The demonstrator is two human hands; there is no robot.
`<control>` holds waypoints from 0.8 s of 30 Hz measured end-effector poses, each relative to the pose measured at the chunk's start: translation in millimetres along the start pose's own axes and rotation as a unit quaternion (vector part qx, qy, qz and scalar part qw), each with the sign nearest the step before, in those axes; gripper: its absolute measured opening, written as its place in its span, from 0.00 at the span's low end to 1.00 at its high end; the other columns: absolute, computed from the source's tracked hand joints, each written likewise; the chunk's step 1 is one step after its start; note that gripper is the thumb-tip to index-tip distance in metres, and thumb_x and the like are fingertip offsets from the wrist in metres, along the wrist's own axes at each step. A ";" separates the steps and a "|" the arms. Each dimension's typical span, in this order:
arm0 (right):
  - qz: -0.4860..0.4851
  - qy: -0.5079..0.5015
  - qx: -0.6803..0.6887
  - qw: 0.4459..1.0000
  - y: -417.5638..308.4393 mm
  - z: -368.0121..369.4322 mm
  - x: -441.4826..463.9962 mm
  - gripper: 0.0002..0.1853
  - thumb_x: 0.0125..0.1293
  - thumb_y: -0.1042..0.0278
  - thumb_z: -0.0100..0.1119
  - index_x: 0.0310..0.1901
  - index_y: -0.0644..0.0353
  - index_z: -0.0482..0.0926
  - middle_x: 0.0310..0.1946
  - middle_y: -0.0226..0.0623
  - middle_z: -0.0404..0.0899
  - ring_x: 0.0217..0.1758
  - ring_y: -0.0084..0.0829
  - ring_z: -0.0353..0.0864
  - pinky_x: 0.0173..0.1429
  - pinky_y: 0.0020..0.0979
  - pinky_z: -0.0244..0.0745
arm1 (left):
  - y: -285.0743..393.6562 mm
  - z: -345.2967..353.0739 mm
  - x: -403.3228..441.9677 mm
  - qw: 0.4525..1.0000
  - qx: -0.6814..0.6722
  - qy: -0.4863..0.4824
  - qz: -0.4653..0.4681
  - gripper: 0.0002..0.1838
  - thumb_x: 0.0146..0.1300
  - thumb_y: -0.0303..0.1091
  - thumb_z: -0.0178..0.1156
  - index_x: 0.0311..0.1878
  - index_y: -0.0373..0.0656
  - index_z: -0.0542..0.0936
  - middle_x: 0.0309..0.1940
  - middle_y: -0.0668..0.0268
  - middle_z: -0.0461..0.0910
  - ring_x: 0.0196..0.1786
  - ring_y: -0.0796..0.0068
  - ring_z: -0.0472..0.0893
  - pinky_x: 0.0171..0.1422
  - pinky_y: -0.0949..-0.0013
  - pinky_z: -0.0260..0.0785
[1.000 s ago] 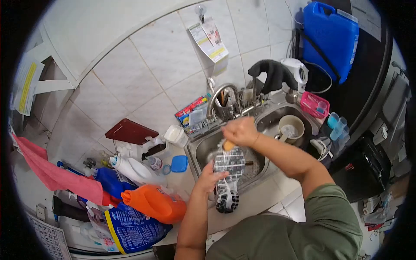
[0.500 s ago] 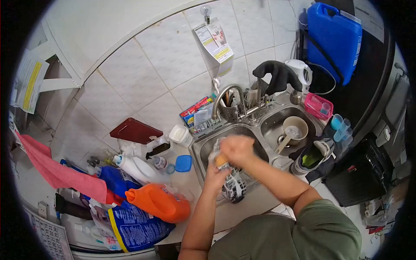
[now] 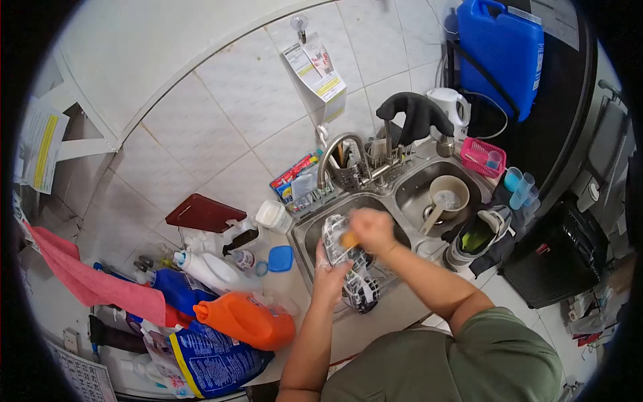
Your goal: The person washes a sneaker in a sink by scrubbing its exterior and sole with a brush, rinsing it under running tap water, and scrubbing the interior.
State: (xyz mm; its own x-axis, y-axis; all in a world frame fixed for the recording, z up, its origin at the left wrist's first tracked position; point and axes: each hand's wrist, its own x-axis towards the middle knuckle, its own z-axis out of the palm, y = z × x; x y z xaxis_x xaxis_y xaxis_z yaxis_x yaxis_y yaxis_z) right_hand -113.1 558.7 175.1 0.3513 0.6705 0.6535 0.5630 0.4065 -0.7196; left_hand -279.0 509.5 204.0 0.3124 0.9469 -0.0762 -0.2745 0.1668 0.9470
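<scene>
A soapy shoe (image 3: 362,288) with its black and white sole turned up is over the left basin of the steel sink (image 3: 310,231). My left hand (image 3: 329,273) is closed round the shoe's middle, at its left side. My right hand (image 3: 372,232) grips a brush (image 3: 349,239) with a tan body, pressed against the upper part of the sole. The brush's bristles are hidden.
A second shoe (image 3: 474,240) sits right of the sink. The right basin holds a beige dipper pot (image 3: 449,195). Left are an orange bottle (image 3: 251,320), a white bottle (image 3: 218,273) and a blue lid (image 3: 280,258). The faucet (image 3: 341,144) arches behind.
The shoe has tilted from facing up flat to leaning sideways, and my right hand has moved over it with the brush. The second shoe has come more into view on the right.
</scene>
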 end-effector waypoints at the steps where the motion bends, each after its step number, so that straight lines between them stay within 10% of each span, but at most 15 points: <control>1: 0.053 -0.012 -0.055 0.997 24.4 -17.1 4.0 0.13 0.64 0.57 0.61 0.26 0.55 0.83 0.25 0.40 0.82 0.27 0.44 0.82 0.32 0.41 0.76 | 4.1 0.5 -6.7 0.999 -0.026 0.033 0.007 0.47 0.54 0.13 0.62 0.77 0.41 0.52 0.60 0.60 0.74 0.60 0.66 0.77 0.65 0.64 0.70; 5: 0.090 0.007 -0.015 0.996 -2.2 -21.1 14.0 0.13 0.64 0.57 0.61 0.26 0.54 0.84 0.24 0.40 0.82 0.26 0.44 0.82 0.30 0.41 0.75 | 4.0 -3.3 -8.3 1.000 -0.021 0.017 0.013 0.46 0.53 0.13 0.62 0.76 0.40 0.54 0.59 0.61 0.75 0.59 0.66 0.78 0.64 0.64 0.70; 8: -0.159 -0.079 -0.103 0.979 -83.1 -20.3 14.0 0.12 0.63 0.62 0.64 0.25 0.58 0.83 0.25 0.41 0.82 0.24 0.37 0.82 0.30 0.33 0.74 | -22.8 -12.6 1.5 0.999 0.030 -0.007 0.026 0.45 0.54 0.14 0.62 0.75 0.41 0.56 0.59 0.63 0.75 0.59 0.67 0.78 0.64 0.65 0.70; 12: 0.020 -0.006 -0.025 0.999 -12.0 -26.7 28.9 0.15 0.62 0.58 0.61 0.20 0.55 0.79 0.19 0.36 0.78 0.22 0.42 0.79 0.27 0.40 0.73 | 4.8 10.9 -14.1 0.999 -0.002 0.001 0.046 0.40 0.55 0.13 0.59 0.72 0.45 0.61 0.58 0.64 0.75 0.59 0.71 0.77 0.63 0.67 0.70; 15: -0.205 -0.056 -0.051 0.976 -73.1 -22.9 18.4 0.16 0.65 0.58 0.59 0.21 0.53 0.80 0.19 0.37 0.79 0.21 0.42 0.79 0.25 0.39 0.73 | -10.1 0.1 -3.1 0.999 0.020 0.000 0.028 0.44 0.55 0.13 0.60 0.75 0.44 0.57 0.59 0.63 0.74 0.59 0.69 0.77 0.64 0.68 0.69; 19: -0.028 0.007 -0.065 0.997 -11.5 -18.4 34.7 0.15 0.61 0.59 0.63 0.18 0.50 0.78 0.18 0.37 0.76 0.19 0.41 0.78 0.24 0.39 0.71 | 2.0 5.3 -10.0 1.000 0.010 -0.004 0.012 0.48 0.56 0.11 0.58 0.78 0.46 0.50 0.62 0.62 0.72 0.62 0.70 0.75 0.64 0.69 0.69; 23: -0.160 -0.029 -0.019 0.987 -44.0 -16.7 7.7 0.15 0.61 0.58 0.63 0.21 0.55 0.81 0.23 0.39 0.81 0.22 0.44 0.80 0.28 0.38 0.76 | -2.2 10.9 -11.1 0.999 -0.004 0.017 0.032 0.48 0.53 0.12 0.59 0.78 0.44 0.51 0.62 0.60 0.73 0.61 0.68 0.76 0.66 0.67 0.68; 24: -0.023 -0.009 0.045 0.999 -11.2 -8.1 5.5 0.15 0.63 0.56 0.61 0.24 0.56 0.84 0.26 0.40 0.83 0.22 0.44 0.81 0.29 0.39 0.76 | -1.7 10.3 -15.6 0.999 -0.007 0.026 0.039 0.49 0.53 0.12 0.60 0.78 0.43 0.52 0.61 0.59 0.73 0.61 0.67 0.76 0.66 0.66 0.68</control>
State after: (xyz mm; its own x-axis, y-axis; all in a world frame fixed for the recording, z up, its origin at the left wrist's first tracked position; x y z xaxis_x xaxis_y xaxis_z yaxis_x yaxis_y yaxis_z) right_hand -111.5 552.7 188.6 0.3132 0.6600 0.6828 0.5085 0.4907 -0.7076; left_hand -274.0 491.6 206.8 0.2421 0.9700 -0.0192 -0.3093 0.0960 0.9461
